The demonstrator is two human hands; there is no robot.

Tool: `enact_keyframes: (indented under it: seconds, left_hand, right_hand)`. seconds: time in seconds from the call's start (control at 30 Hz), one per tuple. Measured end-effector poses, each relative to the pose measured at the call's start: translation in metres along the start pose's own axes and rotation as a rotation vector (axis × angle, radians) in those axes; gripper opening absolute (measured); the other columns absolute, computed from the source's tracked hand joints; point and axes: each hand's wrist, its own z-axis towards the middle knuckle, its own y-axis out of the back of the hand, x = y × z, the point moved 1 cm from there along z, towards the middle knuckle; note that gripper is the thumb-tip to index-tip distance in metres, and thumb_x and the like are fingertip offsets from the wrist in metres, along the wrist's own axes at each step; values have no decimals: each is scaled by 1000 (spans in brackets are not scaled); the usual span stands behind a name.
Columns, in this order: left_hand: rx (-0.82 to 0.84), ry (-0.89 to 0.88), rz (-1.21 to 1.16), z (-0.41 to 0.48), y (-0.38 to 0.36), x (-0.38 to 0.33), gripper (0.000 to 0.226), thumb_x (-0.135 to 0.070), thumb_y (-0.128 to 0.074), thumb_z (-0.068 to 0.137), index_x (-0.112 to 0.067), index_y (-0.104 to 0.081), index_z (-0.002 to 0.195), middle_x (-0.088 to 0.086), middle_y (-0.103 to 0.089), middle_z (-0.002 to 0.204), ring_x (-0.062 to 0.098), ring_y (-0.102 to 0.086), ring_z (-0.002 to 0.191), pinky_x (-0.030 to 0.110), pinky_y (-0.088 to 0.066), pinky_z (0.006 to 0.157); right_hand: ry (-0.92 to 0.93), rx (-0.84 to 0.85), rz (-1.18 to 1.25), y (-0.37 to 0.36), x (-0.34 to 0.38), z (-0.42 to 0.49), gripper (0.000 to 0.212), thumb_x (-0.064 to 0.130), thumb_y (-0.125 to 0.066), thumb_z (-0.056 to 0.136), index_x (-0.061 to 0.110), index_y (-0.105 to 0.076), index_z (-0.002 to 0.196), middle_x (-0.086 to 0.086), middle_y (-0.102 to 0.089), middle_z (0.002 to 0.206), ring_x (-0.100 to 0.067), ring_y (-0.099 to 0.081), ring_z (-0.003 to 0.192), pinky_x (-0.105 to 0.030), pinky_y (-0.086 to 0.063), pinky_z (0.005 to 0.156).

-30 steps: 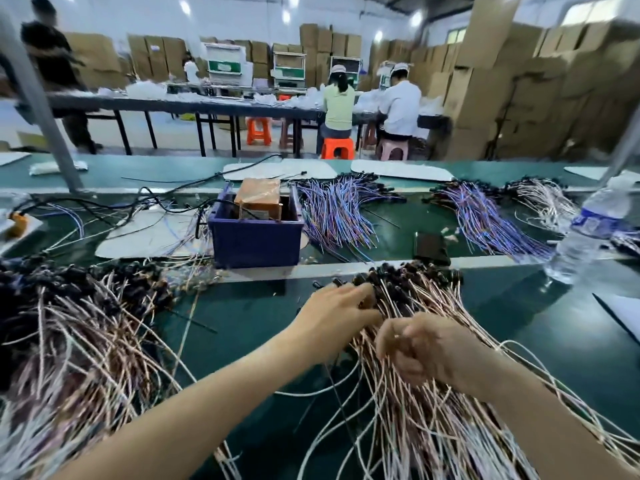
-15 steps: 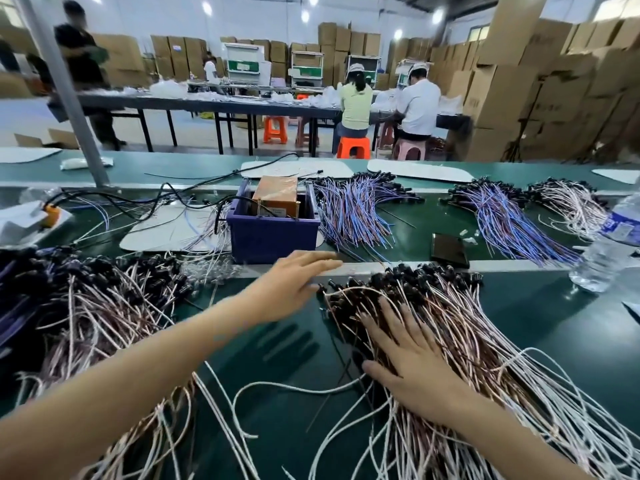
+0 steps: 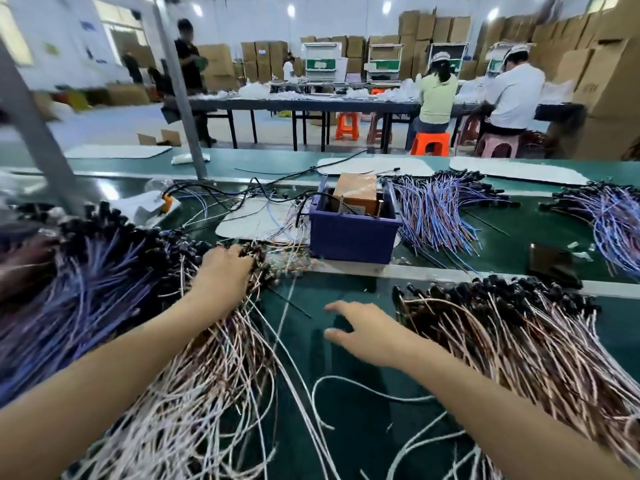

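Observation:
A big pile of brown-and-white wires (image 3: 207, 375) with black connectors lies on the left of the green belt (image 3: 349, 292). My left hand (image 3: 225, 271) is on its far end, with the fingers curled down into the connectors and wires. A second such pile (image 3: 519, 341) fans out on the right. My right hand (image 3: 367, 330) hovers over the bare belt between the two piles, fingers relaxed and spread, holding nothing. A loose white wire (image 3: 363, 386) curls below it.
A blue bin (image 3: 353, 237) holding a brown box stands behind the hands. Purple wire bundles (image 3: 436, 216) lie right of it and another purple heap (image 3: 86, 289) at far left. A dark phone (image 3: 550, 261) lies at the right. Seated people work at a far table.
My left hand has swung from the right pile across to the left pile and curled into it. My right hand has lifted off the right pile and moved left over the belt. The view has turned left.

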Motion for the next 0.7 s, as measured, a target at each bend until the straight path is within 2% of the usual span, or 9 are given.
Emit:
enact_keyframes:
  seconds: [0.07,0.17,0.27,0.33,0.4,0.47,0.53,0.6,0.7]
  left_hand:
    - [-42,53,-60,2,1,2,19,-23,-58,93,-9,-63,104,11,-53,124,30,-52,109,41,-41,97]
    - [-6,88,-14,7,3,5,33,-39,-62,89,-16,-60,113,7,-49,128,28,-45,120,43,-34,103]
    - [-23,62,-6,10,3,1,29,-34,-61,90,-16,-60,113,7,-47,128,27,-40,123,44,-32,104]
    - [-49,20,-66,6,3,-10,26,-29,-56,94,-13,-56,114,8,-53,123,26,-46,118,41,-35,102]
    - [-45,-92,-359,-2,7,-26,19,-21,-55,95,-10,-54,111,9,-62,114,25,-57,106,34,-42,96]
    - [-37,-273,-638,-15,14,-44,15,-10,-60,92,-8,-57,107,9,-66,107,20,-60,95,21,-41,87]
    - [-98,-374,-757,-25,18,-57,18,-4,-66,87,-7,-58,103,7,-66,103,15,-59,91,18,-42,85]
    - [-179,-373,-801,-32,18,-62,21,-3,-71,82,-6,-57,98,5,-60,100,18,-59,88,27,-48,85]
    - [-164,-329,-888,-34,13,-57,28,-10,-76,79,-7,-53,95,1,-55,95,13,-61,77,22,-50,76]
  right_hand:
    - [-7,-15,-130,-11,2,14,45,36,-49,98,13,-46,136,-10,-48,138,-27,-43,127,-34,-37,104]
    - [-10,-51,-232,-24,7,20,44,39,-48,97,9,-49,128,-11,-50,133,-30,-44,125,-38,-40,102]
    - [-7,-90,-258,-29,7,21,44,43,-46,97,10,-49,126,-10,-51,132,-29,-45,124,-39,-41,99]
    - [-18,-122,-224,-25,4,24,43,47,-46,96,13,-54,120,-9,-57,125,-30,-51,117,-38,-44,93]
    - [-47,-202,-27,-15,4,30,47,53,-47,93,17,-59,120,-8,-63,120,-28,-56,114,-36,-46,94]
    - [-109,-293,478,-7,6,39,39,50,-55,90,20,-66,113,-5,-69,111,-24,-63,104,-38,-49,95]
    - [-122,-294,948,-4,10,47,18,36,-62,90,19,-68,93,-7,-72,94,-20,-67,75,-42,-57,82]
    - [-78,-273,1053,-8,12,50,9,18,-65,90,16,-66,82,-11,-71,81,-18,-63,57,-35,-58,65]
    - [-74,-306,1015,-14,9,51,19,0,-64,87,13,-67,73,-11,-69,68,-18,-65,55,-28,-57,61]
